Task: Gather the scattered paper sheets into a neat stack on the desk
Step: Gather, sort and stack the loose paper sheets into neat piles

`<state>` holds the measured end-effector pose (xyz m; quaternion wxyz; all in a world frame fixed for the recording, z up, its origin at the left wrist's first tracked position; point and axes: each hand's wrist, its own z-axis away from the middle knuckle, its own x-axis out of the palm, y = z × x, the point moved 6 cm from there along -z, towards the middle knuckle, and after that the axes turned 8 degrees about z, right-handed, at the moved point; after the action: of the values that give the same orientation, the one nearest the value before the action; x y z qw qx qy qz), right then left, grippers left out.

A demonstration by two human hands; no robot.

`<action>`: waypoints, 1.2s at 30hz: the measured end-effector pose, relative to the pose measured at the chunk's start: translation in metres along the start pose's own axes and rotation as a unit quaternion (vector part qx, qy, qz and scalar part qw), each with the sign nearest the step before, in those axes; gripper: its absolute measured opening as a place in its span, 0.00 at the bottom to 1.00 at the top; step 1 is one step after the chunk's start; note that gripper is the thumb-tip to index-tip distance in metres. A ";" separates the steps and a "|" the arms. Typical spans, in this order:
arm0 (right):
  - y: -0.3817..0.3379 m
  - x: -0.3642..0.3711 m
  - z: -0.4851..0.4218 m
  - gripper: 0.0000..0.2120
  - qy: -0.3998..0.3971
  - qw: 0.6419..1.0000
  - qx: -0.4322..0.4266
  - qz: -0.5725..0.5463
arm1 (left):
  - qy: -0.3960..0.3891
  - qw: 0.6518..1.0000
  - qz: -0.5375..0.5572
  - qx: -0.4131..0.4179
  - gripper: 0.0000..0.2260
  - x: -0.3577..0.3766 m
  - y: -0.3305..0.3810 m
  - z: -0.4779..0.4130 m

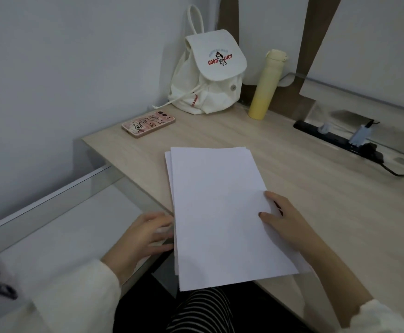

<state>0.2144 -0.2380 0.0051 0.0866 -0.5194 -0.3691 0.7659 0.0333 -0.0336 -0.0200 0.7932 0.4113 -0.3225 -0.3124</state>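
The stack of paper sheets (220, 212) lies roughly squared on the wooden desk (316, 188), with its near end overhanging the edge. The left hand (148, 234) presses straight, blurred fingers against its left side. The right hand (285, 219) rests fingertips on the right edge; whether it grips is unclear. Beyond are a pink phone (148, 123), a white backpack (208, 80) and a yellow bottle (264, 87).

You have open bench (316, 200) right of the paper stack (220, 212), up to the power strip (335, 140) and its cables (402, 173) at far right. Behind the stack: phone (148, 123) far left, backpack (208, 80) and bottle (265, 87) upright at the back. Left of the stack the bench edge drops off.
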 end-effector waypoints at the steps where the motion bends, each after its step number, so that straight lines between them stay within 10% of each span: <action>1: -0.002 0.002 0.002 0.26 0.001 1.000 -0.005 0.000 | -0.034 0.999 -0.029 -0.012 0.13 0.002 0.004 -0.002; 9: 0.003 0.015 0.026 0.26 -0.004 0.997 -0.007 -0.072 | -0.095 0.980 -0.172 -0.032 0.21 0.022 0.036 -0.036; 21: 0.040 -0.079 0.063 0.20 0.061 0.885 0.012 -0.461 | -0.193 0.931 -0.049 0.306 0.13 0.142 0.058 0.023; 27: 0.033 -0.181 0.105 0.15 0.210 0.859 -0.118 -0.452 | -0.221 0.909 -0.026 0.352 0.14 0.218 0.095 0.036; 36: 0.069 -0.198 0.122 0.17 0.240 0.876 -0.085 -0.409 | -0.228 0.911 -0.103 0.329 0.28 0.274 0.074 0.018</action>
<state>0.2148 -0.4478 0.1275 0.4338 -0.4951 -0.5805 0.4792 0.2002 -0.2159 0.1216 0.4815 0.5976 -0.5346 -0.3538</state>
